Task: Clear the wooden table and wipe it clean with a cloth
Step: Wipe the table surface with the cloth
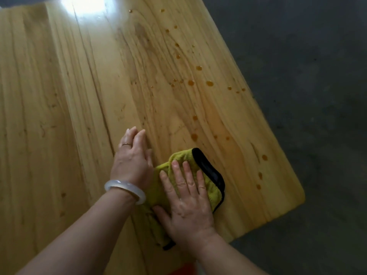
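A light wooden table fills most of the view. A folded yellow-green cloth with a black border lies near the table's front right. My right hand presses flat on the cloth, fingers spread. Just left of the cloth, my left hand rests flat on the bare wood with its fingers together; it wears a ring and a pale bangle. Several amber drops of liquid dot the wood beyond the cloth, and an orange smear runs toward the right edge.
The table's right edge runs diagonally, with a rounded corner at the front right. Beyond it is a dark grey floor. A bright glare sits on the far end of the table. A small orange-red object shows at the bottom edge.
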Demonstrator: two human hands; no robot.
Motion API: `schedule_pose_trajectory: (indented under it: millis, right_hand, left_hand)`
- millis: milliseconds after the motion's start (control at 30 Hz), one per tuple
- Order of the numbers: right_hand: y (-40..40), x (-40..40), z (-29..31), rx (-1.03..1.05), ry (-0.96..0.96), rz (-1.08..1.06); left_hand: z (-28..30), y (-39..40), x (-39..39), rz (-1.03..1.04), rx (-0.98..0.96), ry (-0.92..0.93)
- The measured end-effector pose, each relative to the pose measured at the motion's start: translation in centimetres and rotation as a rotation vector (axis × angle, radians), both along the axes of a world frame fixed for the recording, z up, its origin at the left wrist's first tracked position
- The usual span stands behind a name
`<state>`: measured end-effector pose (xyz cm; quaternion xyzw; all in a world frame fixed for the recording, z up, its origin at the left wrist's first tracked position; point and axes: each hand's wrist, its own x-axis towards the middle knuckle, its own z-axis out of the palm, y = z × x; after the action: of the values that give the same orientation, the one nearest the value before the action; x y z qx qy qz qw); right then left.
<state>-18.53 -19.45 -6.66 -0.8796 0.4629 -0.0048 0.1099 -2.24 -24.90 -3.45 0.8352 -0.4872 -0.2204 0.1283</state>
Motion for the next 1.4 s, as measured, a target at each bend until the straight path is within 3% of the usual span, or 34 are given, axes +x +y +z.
schedule_pose_trajectory:
  millis: [267, 433, 633, 933, 1133, 1400]
  right_hand:
    - [-5.5, -5.6, -0.4, -0.049, 0.032, -0.362]
    - [-3.3, -5.0, 0.1, -0.037, 0.018, -0.545]
    - [-1.8, -6.6, -0.3, -0.074, 0.008, -0.488]
    - [-10.8, -10.5, -0.8, -0.101, -0.093, -0.665]
    - [-8.4, -10.2, -0.4, -0.172, -0.239, -0.718]
    - [-0.3, -6.1, -0.1, -0.065, -0.294, -0.386]
  left_hand:
    - [-2.6, 0.0, -1.6, -0.065, 0.053, -0.165]
    - [-3.3, 0.1, -1.6, -0.075, 0.055, -0.242]
    - [-3.7, 0.0, -1.6, -0.086, 0.055, -0.298]
    - [-3.6, 0.1, -1.7, -0.092, 0.047, -0.330]
    - [-3.6, 0.0, -1.8, -0.094, 0.042, -0.338]
    - [-3.8, 0.1, -1.8, -0.095, 0.011, -0.336]
